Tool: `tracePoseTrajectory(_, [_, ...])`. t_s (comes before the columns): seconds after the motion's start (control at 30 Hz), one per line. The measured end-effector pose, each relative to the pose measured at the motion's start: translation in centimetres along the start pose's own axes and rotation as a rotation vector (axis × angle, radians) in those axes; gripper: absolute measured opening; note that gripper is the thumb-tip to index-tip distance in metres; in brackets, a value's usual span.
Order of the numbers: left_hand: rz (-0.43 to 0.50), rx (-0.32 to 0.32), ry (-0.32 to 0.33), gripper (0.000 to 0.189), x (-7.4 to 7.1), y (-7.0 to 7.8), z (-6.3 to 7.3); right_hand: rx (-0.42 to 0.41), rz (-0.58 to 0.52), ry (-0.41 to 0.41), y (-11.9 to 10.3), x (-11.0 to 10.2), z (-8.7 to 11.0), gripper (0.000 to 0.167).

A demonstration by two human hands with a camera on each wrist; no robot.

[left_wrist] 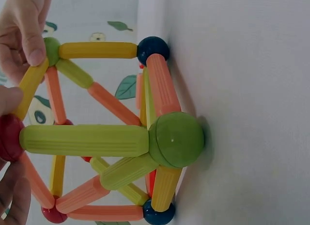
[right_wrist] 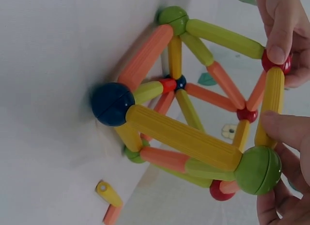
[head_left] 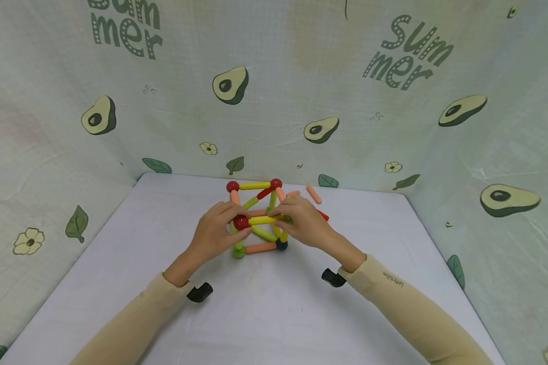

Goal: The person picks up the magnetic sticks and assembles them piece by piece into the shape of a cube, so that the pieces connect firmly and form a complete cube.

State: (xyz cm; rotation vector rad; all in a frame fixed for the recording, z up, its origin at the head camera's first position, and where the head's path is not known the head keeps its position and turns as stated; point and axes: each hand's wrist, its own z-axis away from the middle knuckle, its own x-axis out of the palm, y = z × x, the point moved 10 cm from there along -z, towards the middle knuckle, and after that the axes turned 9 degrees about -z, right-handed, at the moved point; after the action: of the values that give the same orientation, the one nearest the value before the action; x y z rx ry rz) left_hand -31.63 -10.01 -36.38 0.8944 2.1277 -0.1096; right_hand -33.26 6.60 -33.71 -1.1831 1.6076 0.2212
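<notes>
A box-shaped frame of coloured rods and balls stands on the table, with diagonal rods across several sides. My left hand (head_left: pixel 214 228) pinches the red ball (head_left: pixel 241 222) at its upper near left corner. From that ball a yellow rod (right_wrist: pixel 272 96) runs to the green ball (right_wrist: pixel 258 170) at the upper near right corner. There my right hand (head_left: pixel 308 220) grips the rod's end and the green ball between thumb and fingers. Below, a green ball (left_wrist: pixel 176 139) and a dark blue ball (right_wrist: pixel 113 104) form the near bottom corners, joined by an orange rod (head_left: pixel 261 247).
Behind my right hand lie a loose orange rod (head_left: pixel 313 194) and a red piece (head_left: pixel 323 215). A short yellow rod (right_wrist: pixel 109 194) lies near the frame. Printed cloth (head_left: pixel 274 126) walls in the white table (head_left: pixel 274 314) at the back and sides.
</notes>
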Motion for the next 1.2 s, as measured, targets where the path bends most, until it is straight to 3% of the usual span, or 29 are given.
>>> tracePoseTrajectory(0.13, [-0.019,-0.014,0.012,0.031,0.0,0.1,-0.1,-0.005,-0.001,0.017,0.0,-0.1,0.2,0.023])
tracePoseTrajectory(0.43, [-0.005,-0.036,-0.005,0.028,0.1,0.0,-0.1,0.026,-0.015,0.153,1.0,-1.3,1.7,0.024])
tracePoseTrajectory(0.77, [0.086,-0.075,-0.024,0.033,0.4,-1.3,0.4,-0.020,-0.011,0.191,0.6,-1.0,1.4,0.027])
tracePoseTrajectory(1.07, [0.114,-0.031,-0.043,0.042,0.2,-1.3,0.6,-0.011,-0.005,0.209,1.5,-0.9,0.9,0.025])
tracePoseTrajectory(1.2, [0.139,-0.017,-0.081,0.048,0.4,-1.3,0.8,0.010,-0.077,0.158,2.8,-1.1,1.1,0.029])
